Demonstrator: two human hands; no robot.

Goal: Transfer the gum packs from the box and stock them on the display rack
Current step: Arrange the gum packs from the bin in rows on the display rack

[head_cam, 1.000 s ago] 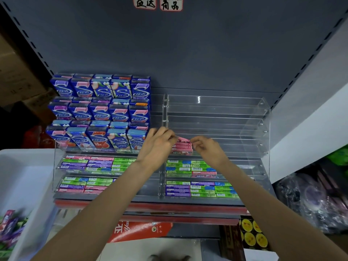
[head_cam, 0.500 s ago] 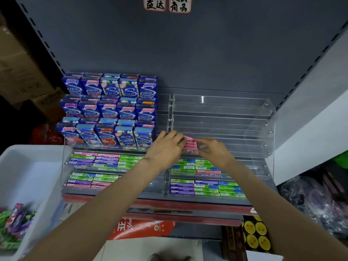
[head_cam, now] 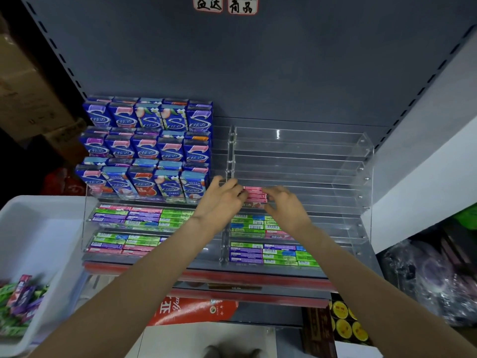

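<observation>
A: Step in hand?

B: Placement. Left hand (head_cam: 223, 200) and right hand (head_cam: 285, 205) meet on a small stack of pink packs (head_cam: 254, 196) in the right-hand rack (head_cam: 366, 161), third tier up, at that tier's left end. Seen from frame centre, the stack lies at about 12 o'clock, just above.

A: Grip state?

B: Left fingers curl over the stack's left end. The right thumb and fingers pinch its right end. Both hands are clamped on the pink packs, with the stack squeezed between them.

A: Are the packs seated?

B: Cannot tell whether they rest on the tier floor or are held just off it; the clear lip hides the underside.

A: Supply?

B: The box (head_cam: 51, 228) at 8 o'clock holds loose packs (head_cam: 18, 306), green and purple, in its near corner. So the task looks mid-way; this tier is bare to the right of the stack and the two tiers above hold nothing.

A: Next move?

B: Judgement: square the stack against the left wall, let go without toppling it, then reach to 8 o'clock for more.
</observation>
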